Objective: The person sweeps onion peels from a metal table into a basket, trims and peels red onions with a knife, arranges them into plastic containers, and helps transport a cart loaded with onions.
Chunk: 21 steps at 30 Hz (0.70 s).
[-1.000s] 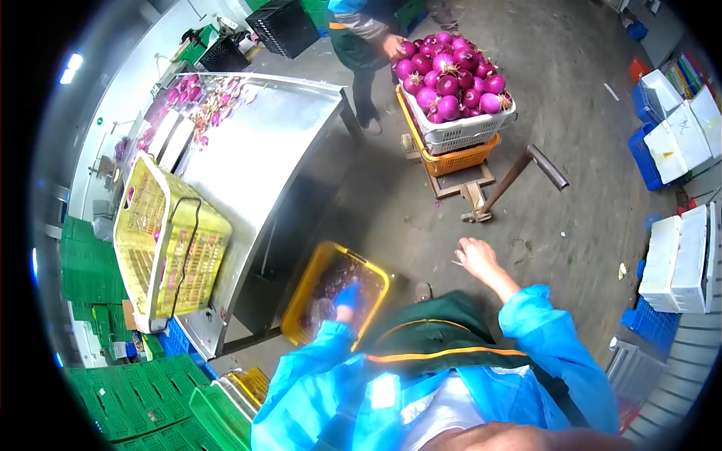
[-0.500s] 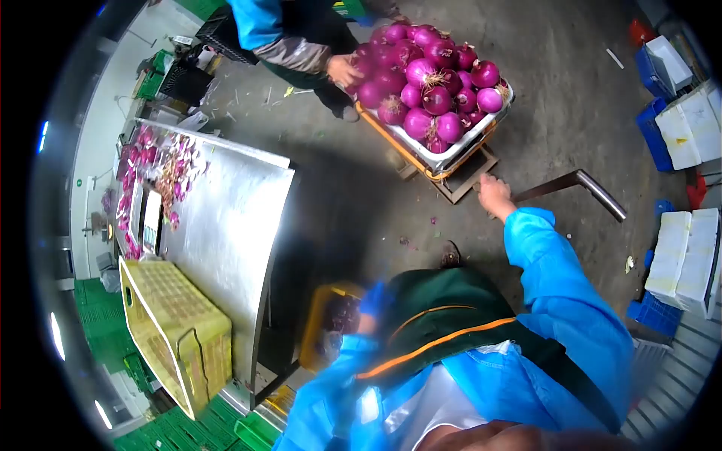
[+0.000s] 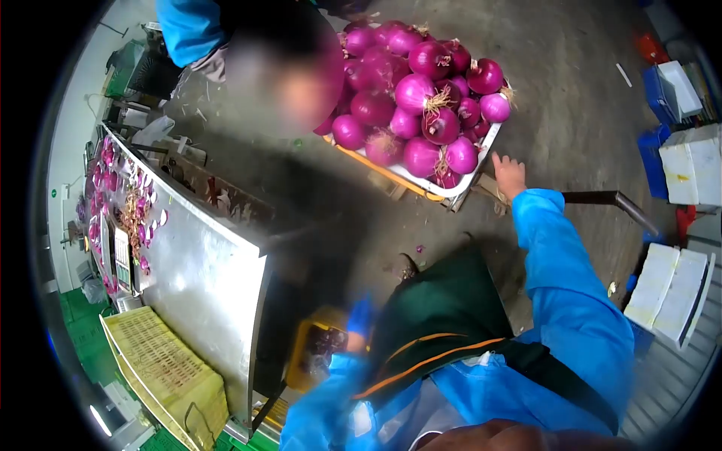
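Red onions (image 3: 406,94) are heaped in a white crate (image 3: 481,154) that stands on an orange crate (image 3: 391,171). My bare right hand (image 3: 510,177) is just off the white crate's near right corner, fingers spread and apparently holding nothing. My left hand (image 3: 359,323), in a blue glove, hangs low beside my dark green apron, over the edge of a yellow crate (image 3: 302,353) on the floor; blur hides how its fingers are set. A metal handle (image 3: 613,201) juts out right of my right wrist.
A steel table (image 3: 203,278) at left bears onion peelings (image 3: 135,210), a scale (image 3: 122,259) and a yellow basket (image 3: 162,368). Another person's blue sleeve (image 3: 188,30) is at the upper left, beside the onions. White foam boxes (image 3: 665,289) and blue crates (image 3: 653,161) line the right side.
The view has come closer to the onion crate. My right hand has moved forward to the crate's corner. The other person now leans in nearer at the upper left.
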Available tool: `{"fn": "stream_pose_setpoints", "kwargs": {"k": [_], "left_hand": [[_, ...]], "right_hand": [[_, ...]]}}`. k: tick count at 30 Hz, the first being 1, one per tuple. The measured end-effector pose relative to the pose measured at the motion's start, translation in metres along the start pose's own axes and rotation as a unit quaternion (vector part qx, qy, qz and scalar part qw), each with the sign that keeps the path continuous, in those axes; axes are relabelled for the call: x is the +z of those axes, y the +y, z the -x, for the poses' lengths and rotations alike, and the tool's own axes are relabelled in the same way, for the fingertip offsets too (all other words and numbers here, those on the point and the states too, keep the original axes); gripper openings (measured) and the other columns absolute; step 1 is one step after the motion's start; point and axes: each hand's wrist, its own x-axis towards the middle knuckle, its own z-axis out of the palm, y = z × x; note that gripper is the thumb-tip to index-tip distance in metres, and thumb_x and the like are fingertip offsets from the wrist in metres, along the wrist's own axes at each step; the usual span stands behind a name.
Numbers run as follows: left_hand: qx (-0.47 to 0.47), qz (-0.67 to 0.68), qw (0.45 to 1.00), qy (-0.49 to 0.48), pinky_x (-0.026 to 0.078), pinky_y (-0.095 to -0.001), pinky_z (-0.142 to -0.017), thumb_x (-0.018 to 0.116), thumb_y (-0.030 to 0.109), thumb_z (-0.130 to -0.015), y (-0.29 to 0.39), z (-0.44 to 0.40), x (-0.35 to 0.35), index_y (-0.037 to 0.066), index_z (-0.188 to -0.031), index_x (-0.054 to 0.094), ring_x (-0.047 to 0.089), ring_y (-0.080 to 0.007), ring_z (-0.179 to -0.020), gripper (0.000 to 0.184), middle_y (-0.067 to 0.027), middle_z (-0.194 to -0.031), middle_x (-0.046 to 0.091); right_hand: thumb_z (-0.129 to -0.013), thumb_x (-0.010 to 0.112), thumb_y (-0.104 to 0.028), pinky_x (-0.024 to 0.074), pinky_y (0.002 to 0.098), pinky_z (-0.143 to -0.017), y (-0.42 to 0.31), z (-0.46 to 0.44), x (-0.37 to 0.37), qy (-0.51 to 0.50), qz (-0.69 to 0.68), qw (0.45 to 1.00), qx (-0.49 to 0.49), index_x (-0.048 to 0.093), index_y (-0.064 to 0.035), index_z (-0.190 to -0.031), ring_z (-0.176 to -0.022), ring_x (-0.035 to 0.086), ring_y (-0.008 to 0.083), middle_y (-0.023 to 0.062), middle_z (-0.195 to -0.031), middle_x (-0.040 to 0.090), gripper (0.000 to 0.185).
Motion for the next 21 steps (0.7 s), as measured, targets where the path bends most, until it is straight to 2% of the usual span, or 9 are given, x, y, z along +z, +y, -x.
{"fn": "stream_pose_setpoints", "kwargs": {"k": [3, 5, 7, 10, 11, 13, 15, 18, 21], "left_hand": [[0.036, -0.018, 0.999, 0.001, 0.050, -0.0318, -0.082, 0.057, 0.040, -0.097, -0.004, 0.000, 0.037, 0.007, -0.129, 0.055, 0.068, -0.0211, -0.087, 0.046, -0.0118, -0.096, 0.070], [0.034, -0.011, 0.999, -0.003, 0.050, -0.0312, -0.083, 0.056, 0.037, -0.098, 0.046, 0.000, 0.066, 0.007, -0.130, 0.055, 0.067, -0.0190, -0.088, 0.044, -0.0103, -0.098, 0.069], [-0.025, 0.079, 0.996, 0.019, 0.050, -0.0338, -0.085, 0.058, 0.031, -0.097, 0.147, -0.018, 0.104, 0.007, -0.132, 0.055, 0.065, -0.0233, -0.094, 0.042, -0.0138, -0.105, 0.067], [-0.077, 0.187, 0.979, 0.032, 0.050, -0.0378, -0.088, 0.061, 0.021, -0.095, 0.282, -0.047, 0.161, 0.007, -0.133, 0.055, 0.062, -0.0297, -0.104, 0.042, -0.0190, -0.115, 0.063], [-0.062, 0.156, 0.986, -0.010, 0.048, -0.0357, -0.095, 0.059, 0.020, -0.096, 0.303, -0.060, 0.181, 0.006, -0.141, 0.047, 0.060, -0.0253, -0.109, 0.048, -0.0176, -0.124, 0.060], [0.099, 0.019, 0.995, 0.002, 0.045, -0.0385, -0.100, 0.061, 0.021, -0.095, 0.336, -0.082, 0.218, 0.001, -0.142, 0.043, 0.059, -0.0310, -0.114, 0.054, -0.0204, -0.130, 0.057], [0.271, -0.145, 0.946, 0.106, 0.046, -0.0425, -0.096, 0.065, 0.027, -0.092, 0.368, -0.102, 0.247, 0.000, -0.143, 0.040, 0.058, -0.0380, -0.113, 0.063, -0.0230, -0.129, 0.055], [0.153, -0.080, 0.984, 0.041, 0.047, -0.0465, -0.090, 0.065, 0.036, -0.089, 0.362, -0.148, 0.300, 0.004, -0.135, 0.050, 0.059, -0.0405, -0.107, 0.058, -0.0226, -0.120, 0.060], [0.006, -0.087, 0.987, -0.133, 0.048, -0.0474, -0.083, 0.060, 0.045, -0.090, 0.371, -0.181, 0.292, 0.011, -0.121, 0.061, 0.062, -0.0392, -0.100, 0.046, -0.0195, -0.107, 0.066]], "right_hand": [[-0.084, 0.056, -0.019, 0.0457, 0.0446, -0.071, 0.014, -0.040, 0.020, -0.063, -0.002, 0.997, -0.033, 0.067, -0.0174, -0.105, -0.086, 0.062, 0.0262, 0.0067, -0.096, 0.063, 0.023], [-0.084, 0.056, -0.018, 0.0451, 0.0442, -0.073, 0.023, -0.061, 0.047, -0.080, 0.000, 0.994, -0.071, 0.070, -0.0156, -0.097, -0.092, 0.060, 0.0256, 0.0076, -0.100, 0.062, 0.020], [-0.083, 0.057, -0.019, 0.0428, 0.0424, -0.078, 0.033, -0.079, 0.059, -0.074, -0.005, 0.993, -0.096, 0.074, -0.0123, -0.088, -0.101, 0.055, 0.0246, 0.0091, -0.108, 0.060, 0.019], [-0.081, 0.059, -0.016, 0.0420, 0.0436, -0.086, 0.052, -0.087, 0.043, -0.088, -0.012, 0.980, -0.178, 0.073, -0.0132, -0.096, -0.107, 0.052, 0.0271, 0.0110, -0.112, 0.057, 0.021], [-0.081, 0.058, -0.020, 0.0399, 0.0436, -0.089, 0.063, -0.085, 0.017, -0.097, -0.006, 0.977, -0.188, 0.074, -0.0136, -0.090, -0.108, 0.051, 0.0252, 0.0091, -0.113, 0.056, 0.019], [-0.080, 0.059, -0.022, 0.0395, 0.0426, -0.092, 0.085, -0.079, -0.004, -0.097, 0.041, 0.956, -0.273, 0.074, -0.0145, -0.090, -0.111, 0.048, 0.0232, 0.0046, -0.115, 0.055, 0.019], [-0.081, 0.060, -0.022, 0.0388, 0.0415, -0.096, 0.093, -0.075, -0.029, -0.107, 0.096, 0.941, -0.306, 0.075, -0.0147, -0.088, -0.114, 0.047, 0.0228, 0.0024, -0.118, 0.053, 0.019], [-0.080, 0.060, -0.023, 0.0390, 0.0413, -0.098, 0.102, -0.088, -0.046, -0.104, 0.064, 0.942, -0.312, 0.075, -0.0153, -0.085, -0.115, 0.047, 0.0226, 0.0026, -0.118, 0.053, 0.017], [-0.080, 0.061, -0.020, 0.0398, 0.0400, -0.097, 0.103, -0.102, -0.068, -0.118, 0.030, 0.935, -0.332, 0.076, -0.0123, -0.087, -0.114, 0.048, 0.0228, 0.0043, -0.118, 0.053, 0.018]]}}
